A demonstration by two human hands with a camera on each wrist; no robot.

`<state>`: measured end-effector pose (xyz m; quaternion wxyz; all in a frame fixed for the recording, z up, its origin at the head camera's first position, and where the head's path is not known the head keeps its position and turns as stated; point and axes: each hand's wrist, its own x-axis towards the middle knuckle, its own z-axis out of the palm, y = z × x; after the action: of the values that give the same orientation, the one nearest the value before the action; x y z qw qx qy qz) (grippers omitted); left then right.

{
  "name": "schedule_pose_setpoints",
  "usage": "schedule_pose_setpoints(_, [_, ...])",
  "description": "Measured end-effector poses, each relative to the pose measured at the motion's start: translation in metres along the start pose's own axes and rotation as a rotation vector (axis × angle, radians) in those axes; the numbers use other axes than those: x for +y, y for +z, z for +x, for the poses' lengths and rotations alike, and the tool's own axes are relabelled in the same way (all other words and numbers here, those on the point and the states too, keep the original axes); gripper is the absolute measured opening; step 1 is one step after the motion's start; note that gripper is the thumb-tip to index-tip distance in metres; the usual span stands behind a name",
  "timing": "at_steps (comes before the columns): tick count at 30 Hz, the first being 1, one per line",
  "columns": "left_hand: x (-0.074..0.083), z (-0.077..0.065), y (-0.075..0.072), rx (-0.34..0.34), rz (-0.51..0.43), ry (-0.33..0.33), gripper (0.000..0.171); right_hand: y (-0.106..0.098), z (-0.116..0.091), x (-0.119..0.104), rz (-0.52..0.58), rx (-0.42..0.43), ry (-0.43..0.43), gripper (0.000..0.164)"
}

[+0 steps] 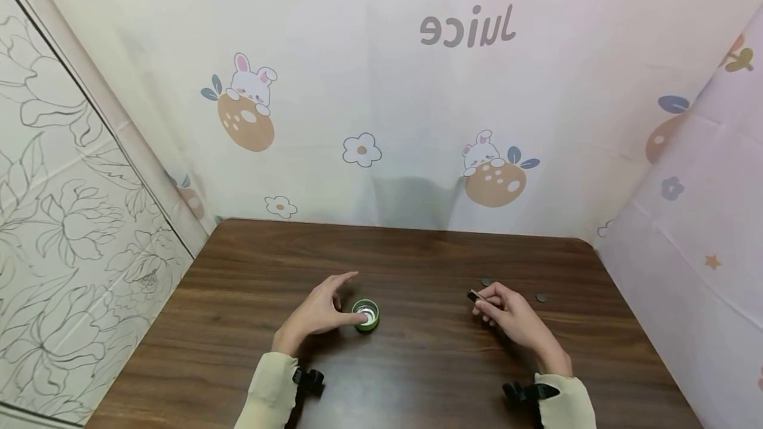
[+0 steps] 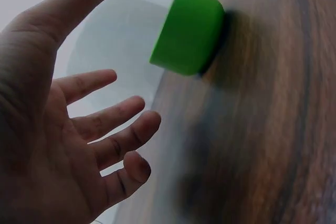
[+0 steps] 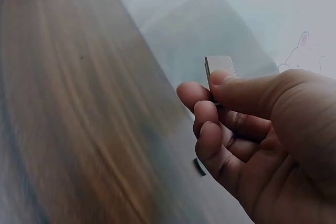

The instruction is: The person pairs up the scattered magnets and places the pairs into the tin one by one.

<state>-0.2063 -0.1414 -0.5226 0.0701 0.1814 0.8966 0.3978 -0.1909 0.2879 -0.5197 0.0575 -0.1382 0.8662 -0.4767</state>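
Observation:
A small round green cup [image 1: 373, 325] with a silvery inside stands on the table; its green outer wall [image 2: 189, 30] fills the upper middle of the left wrist view. My left hand [image 1: 318, 310] is spread beside the cup, its fingers [image 2: 126, 140] loosely bent and apart from the green wall. In the head view its thumb tip overlaps the cup's rim. My right hand [image 1: 509, 313], over the table's right half, pinches a small flat rectangular piece [image 3: 223, 64] between thumb and forefinger. The piece has a pale face and a brassy edge; its lower end is hidden by the fingers.
Two small grey discs [image 1: 541, 297] lie on the dark wooden table [image 1: 411, 250] around my right hand, one just behind it. A printed curtain [image 1: 369, 85] hangs along the table's back edge, with more fabric on both sides. Each wrist carries a black camera strap [image 1: 530, 392].

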Motion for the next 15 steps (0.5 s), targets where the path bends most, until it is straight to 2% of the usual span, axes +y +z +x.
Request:
schedule_pose_setpoints(6, [-0.006,0.002,0.000,-0.033,0.005,0.029,0.094,0.003,0.005,-0.005,0.043,0.030,0.002,0.018])
schedule_pose_setpoints(15, [-0.015,0.005,0.007,-0.049,-0.018,0.082,0.095,0.004,0.008,-0.006,0.092,0.061,0.001,0.017])
